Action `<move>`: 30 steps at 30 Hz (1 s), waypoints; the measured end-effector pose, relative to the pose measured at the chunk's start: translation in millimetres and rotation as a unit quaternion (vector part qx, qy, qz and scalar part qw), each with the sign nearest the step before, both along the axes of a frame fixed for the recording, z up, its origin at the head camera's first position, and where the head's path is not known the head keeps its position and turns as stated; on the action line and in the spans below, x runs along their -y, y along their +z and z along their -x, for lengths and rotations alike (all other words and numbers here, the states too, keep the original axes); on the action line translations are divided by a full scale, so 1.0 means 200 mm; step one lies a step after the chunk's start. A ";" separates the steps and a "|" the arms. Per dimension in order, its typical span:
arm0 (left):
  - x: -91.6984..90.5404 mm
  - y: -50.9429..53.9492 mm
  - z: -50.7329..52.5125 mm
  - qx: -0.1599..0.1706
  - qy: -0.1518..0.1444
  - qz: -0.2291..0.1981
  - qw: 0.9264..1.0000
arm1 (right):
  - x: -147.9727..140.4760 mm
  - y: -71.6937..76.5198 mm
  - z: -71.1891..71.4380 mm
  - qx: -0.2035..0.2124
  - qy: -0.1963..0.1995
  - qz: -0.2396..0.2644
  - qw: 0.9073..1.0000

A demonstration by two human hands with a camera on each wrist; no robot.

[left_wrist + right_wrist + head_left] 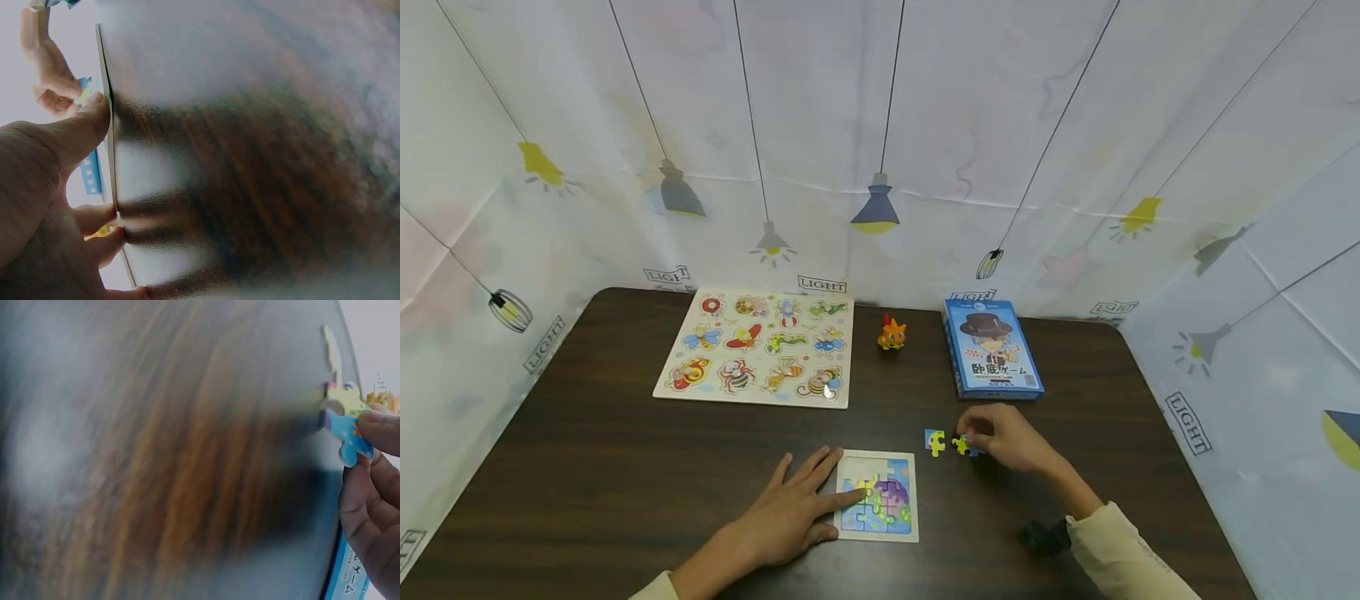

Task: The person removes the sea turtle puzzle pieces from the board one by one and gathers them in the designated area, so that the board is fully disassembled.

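Note:
A small square jigsaw tray (876, 536) with a pale frame lies on the table, partly filled with blue, purple and yellow pieces. My left hand (793, 512) rests on its left side, fingers spread, the index finger lying across the pieces. To the tray's upper right, my right hand (1007, 437) pinches a yellow-and-blue jigsaw piece (351, 428) between thumb and fingers; that hand partly covers it in the head view. Just left of it, a loose yellow-and-blue piece (935, 442) lies flat on the table. In the left wrist view, the left thumb (87, 125) shows in front.
Behind the tray lies a large wooden insect puzzle board (756, 350). An orange toy figure (891, 335) stands at the back, and a blue game box (992, 350) lies beyond my right hand. A dark object (1045, 537) is beside the right sleeve. A patterned curtain (820, 125) borders the table.

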State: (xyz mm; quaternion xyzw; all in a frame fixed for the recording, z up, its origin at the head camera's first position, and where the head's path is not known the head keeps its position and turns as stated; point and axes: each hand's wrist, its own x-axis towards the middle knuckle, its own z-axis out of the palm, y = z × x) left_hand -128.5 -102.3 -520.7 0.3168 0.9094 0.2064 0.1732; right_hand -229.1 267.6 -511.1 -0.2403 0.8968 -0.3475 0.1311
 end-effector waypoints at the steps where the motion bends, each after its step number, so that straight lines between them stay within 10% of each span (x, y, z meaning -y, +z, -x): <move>1: 0.00 0.00 0.00 -0.001 0.001 -0.001 1.000 | 0.00 -0.01 0.00 -0.012 0.000 -0.005 1.000; 30: 0.00 0.00 0.00 -0.013 -0.002 0.003 1.000 | 0.09 -0.04 -0.03 -0.102 -0.040 -0.098 0.989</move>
